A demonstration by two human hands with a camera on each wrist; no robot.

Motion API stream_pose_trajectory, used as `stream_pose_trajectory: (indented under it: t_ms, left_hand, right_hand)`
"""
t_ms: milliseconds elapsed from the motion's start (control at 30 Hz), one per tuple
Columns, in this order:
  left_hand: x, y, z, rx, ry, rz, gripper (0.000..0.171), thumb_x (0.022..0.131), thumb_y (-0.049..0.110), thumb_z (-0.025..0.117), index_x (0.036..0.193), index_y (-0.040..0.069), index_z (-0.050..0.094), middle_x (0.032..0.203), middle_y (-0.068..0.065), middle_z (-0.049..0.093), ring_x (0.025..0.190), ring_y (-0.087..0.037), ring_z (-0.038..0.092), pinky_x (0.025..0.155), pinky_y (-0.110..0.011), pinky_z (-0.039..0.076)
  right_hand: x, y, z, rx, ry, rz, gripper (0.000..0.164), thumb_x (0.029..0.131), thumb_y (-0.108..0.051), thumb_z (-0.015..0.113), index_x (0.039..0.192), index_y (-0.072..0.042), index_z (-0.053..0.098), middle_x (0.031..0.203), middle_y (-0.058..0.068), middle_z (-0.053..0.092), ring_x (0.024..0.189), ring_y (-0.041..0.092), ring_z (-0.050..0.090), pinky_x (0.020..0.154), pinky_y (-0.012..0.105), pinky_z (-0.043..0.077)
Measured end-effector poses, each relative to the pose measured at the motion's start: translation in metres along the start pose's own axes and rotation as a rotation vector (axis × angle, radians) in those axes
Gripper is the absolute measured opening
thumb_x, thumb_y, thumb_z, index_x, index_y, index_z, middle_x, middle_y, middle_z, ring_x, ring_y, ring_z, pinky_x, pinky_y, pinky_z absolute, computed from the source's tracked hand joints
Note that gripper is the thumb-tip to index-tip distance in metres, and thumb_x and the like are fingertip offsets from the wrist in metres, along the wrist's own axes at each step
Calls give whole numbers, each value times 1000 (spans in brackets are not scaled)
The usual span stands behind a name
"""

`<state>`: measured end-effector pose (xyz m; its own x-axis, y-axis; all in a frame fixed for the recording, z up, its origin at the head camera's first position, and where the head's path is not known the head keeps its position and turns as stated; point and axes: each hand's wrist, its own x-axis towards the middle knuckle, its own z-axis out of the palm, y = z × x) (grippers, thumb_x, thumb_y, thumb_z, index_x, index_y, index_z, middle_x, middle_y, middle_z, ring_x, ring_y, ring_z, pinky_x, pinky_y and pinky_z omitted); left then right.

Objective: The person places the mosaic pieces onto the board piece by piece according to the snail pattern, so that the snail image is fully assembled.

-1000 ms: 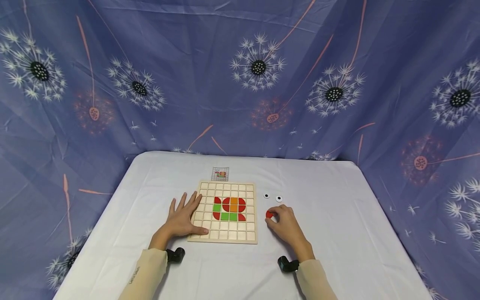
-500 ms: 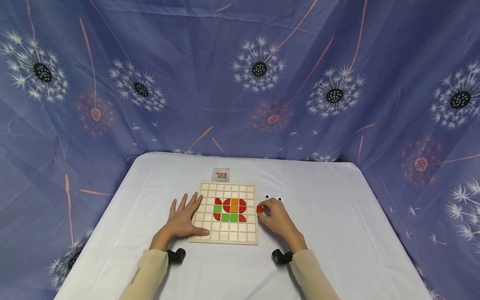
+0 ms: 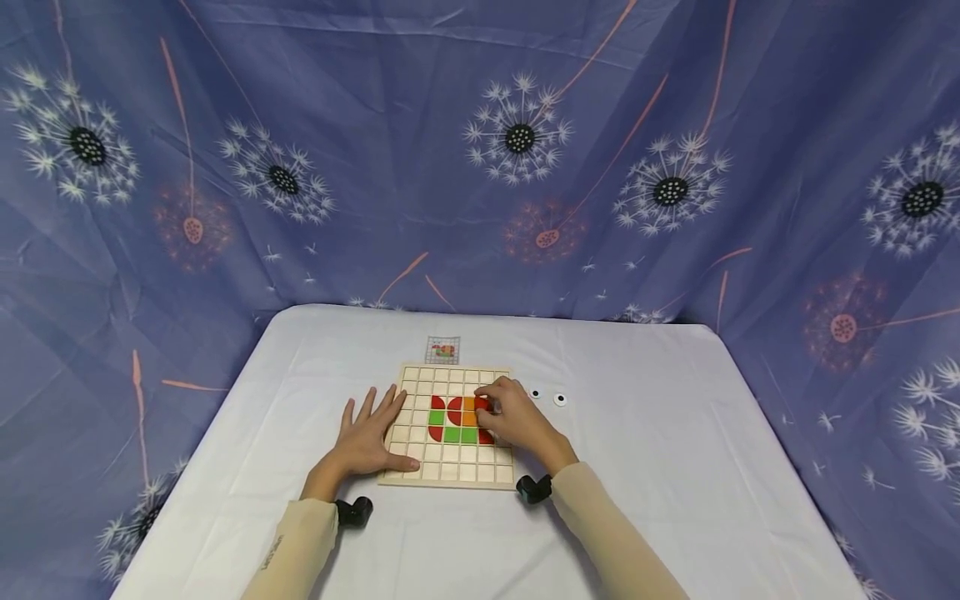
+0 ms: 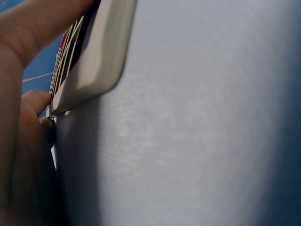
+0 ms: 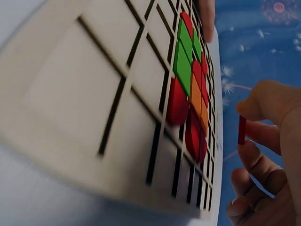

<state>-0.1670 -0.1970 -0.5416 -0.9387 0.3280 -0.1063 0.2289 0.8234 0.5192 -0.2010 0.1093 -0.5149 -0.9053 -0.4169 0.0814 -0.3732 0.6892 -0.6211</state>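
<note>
A wooden grid board lies on the white cloth, with red, green and orange tiles set in its middle cells. My left hand rests spread over the board's left edge, fingers straight and thumb on the lower left corner. Over the right part of the tile pattern, my right hand pinches a small red tile between thumb and fingertips. The right wrist view shows this tile edge-on, above the board surface. In the head view my right hand covers some of the red tiles at the pattern's right end.
Two round white eye pieces with black centres lie on the cloth right of the board. Behind the board's far edge is a small pattern card with a coloured grid picture. A blue dandelion-print curtain hangs behind the table.
My right hand has moved left from beside the board to over its right-hand tiles, carrying the red tile. The eye pieces show fully again. My left hand has stayed in place.
</note>
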Motion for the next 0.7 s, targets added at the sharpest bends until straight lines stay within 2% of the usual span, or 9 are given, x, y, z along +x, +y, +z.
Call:
stream_pose_trajectory:
  t_ms: [167,367,500,700]
  left_hand:
    - [0,0,0,17,-4,0,135,62,73,84,166,14,22,173,-14,14,159,-47,-1,122,-70,-9]
    - [0,0,0,16,-3,2,133,63,73,84,165,14,23,173,-14,15,159,-47,0,122,-70,-8]
    - [0,-1,1,34,4,9,133,64,73,83,165,13,23,173,-15,16,158,-49,1,121,-71,-7]
    - [0,-1,1,43,0,12,132,65,75,82,166,14,22,173,-14,15,158,-48,1,121,-71,-7]
  right_hand:
    - [14,-7,7,-3,-65,-29,37,95,-27,68,127,-9,70,105,0,60,91,14,53,82,30,50]
    - [26,-21,16,-10,-102,-41,40,97,-35,71,127,-8,70,104,-1,62,88,11,55,79,28,53]
    - [37,-31,24,-104,-104,-88,39,95,-41,74,119,-9,73,99,-1,64,85,11,57,77,28,54]
    - [54,-37,39,-269,-87,-119,40,92,-53,74,105,-16,73,99,-4,66,92,13,60,83,31,55]
